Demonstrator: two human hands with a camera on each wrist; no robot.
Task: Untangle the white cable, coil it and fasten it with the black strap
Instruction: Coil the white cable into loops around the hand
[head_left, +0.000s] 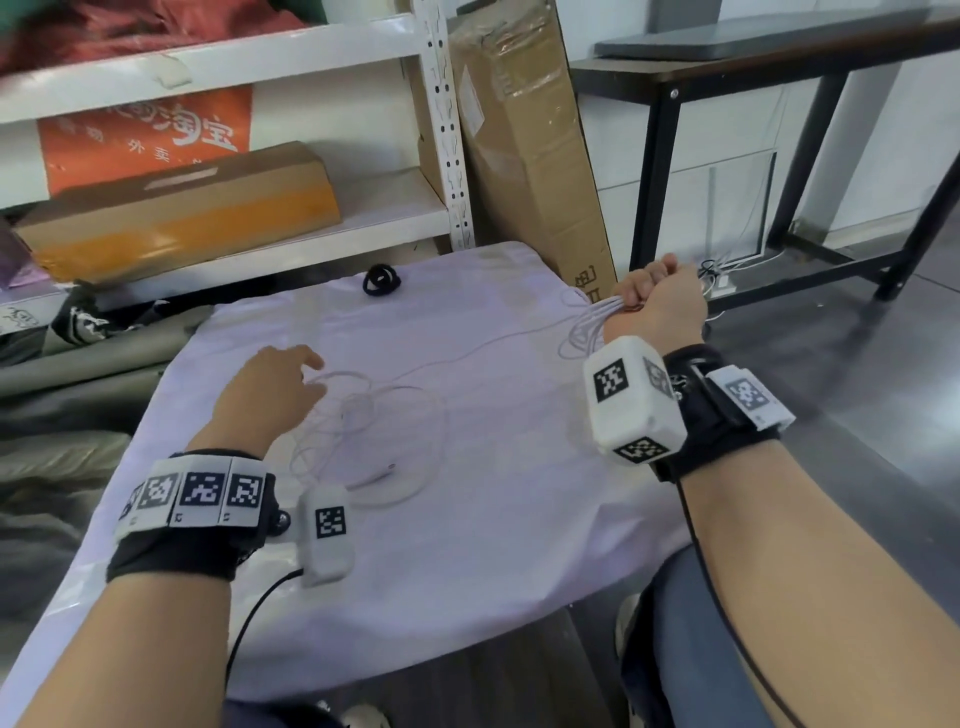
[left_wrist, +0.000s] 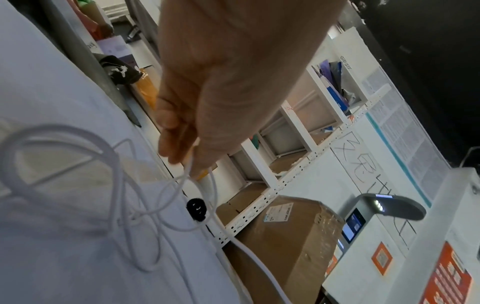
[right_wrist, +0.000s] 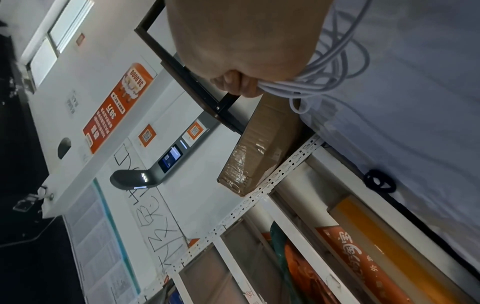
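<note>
A person sits at a table covered with a pale lilac cloth (head_left: 483, 571), both forearms reaching forward, each wrist wearing a black band with white marker blocks.

The right hand (head_left: 660, 296) is raised at the table's far right corner, closed into a fist around several gathered loops of a thin white cable (head_left: 395, 410). In the right wrist view the curled fingers (right_wrist: 233, 82) clamp the bunched strands, and the loops hang out of the fist over the cloth. From that fist a single strand runs leftward across the cloth to a loose tangle of overlapping loops lying near the middle of the table.

The left hand (head_left: 270, 389) hovers low over the left side of that tangle, palm down, fingers loosely bent. In the left wrist view the thumb and fingertips (left_wrist: 179, 144) pinch one strand of the cable and lift it slightly off the cloth, while the remaining loops lie flat beneath.

A small black strap (head_left: 381, 280), curled into a ring, rests on the cloth near the table's far edge, apart from both hands and from the cable.

Behind the table stand white metal shelves (head_left: 311, 52) holding a brown cardboard box (head_left: 176, 213), with a tall cardboard carton (head_left: 524, 130) leaning beside them.
</note>
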